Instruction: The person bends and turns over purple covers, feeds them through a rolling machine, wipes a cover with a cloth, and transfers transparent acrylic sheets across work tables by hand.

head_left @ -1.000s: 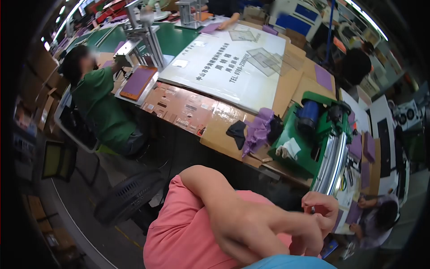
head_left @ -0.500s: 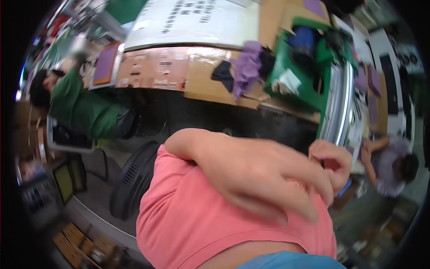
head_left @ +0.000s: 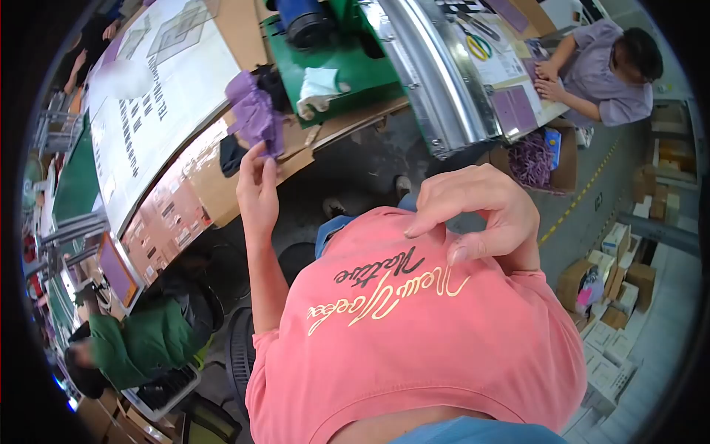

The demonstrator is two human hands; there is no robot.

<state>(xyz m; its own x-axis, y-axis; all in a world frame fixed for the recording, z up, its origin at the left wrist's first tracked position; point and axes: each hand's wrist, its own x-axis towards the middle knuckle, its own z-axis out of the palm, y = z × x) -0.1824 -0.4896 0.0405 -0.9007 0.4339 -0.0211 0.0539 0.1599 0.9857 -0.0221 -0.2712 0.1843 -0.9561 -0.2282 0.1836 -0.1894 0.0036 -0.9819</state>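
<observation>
My left hand (head_left: 258, 194) reaches forward to the table edge. Its fingers are stretched out, and their tips touch the lower end of a crumpled purple cloth (head_left: 254, 111); no firm grip on it shows. A dark cloth piece (head_left: 231, 155) lies beside the purple one. My right hand (head_left: 484, 214) hovers before the chest of my pink shirt (head_left: 436, 340), fingers bent, with a gap between thumb and forefinger and nothing in it.
A green machine base (head_left: 347, 70) carries a white cloth (head_left: 319, 89) and a blue motor (head_left: 302, 18). Beside it are metal rollers (head_left: 436, 81). One co-worker (head_left: 606, 70) sits at right, another in green (head_left: 148, 340) at lower left. A carton (head_left: 566, 159) holds purple shreds.
My view has turned to the right. The left hand now extends to the purple cloth. The right hand is raised and bent, and the lettering on my shirt shows.
</observation>
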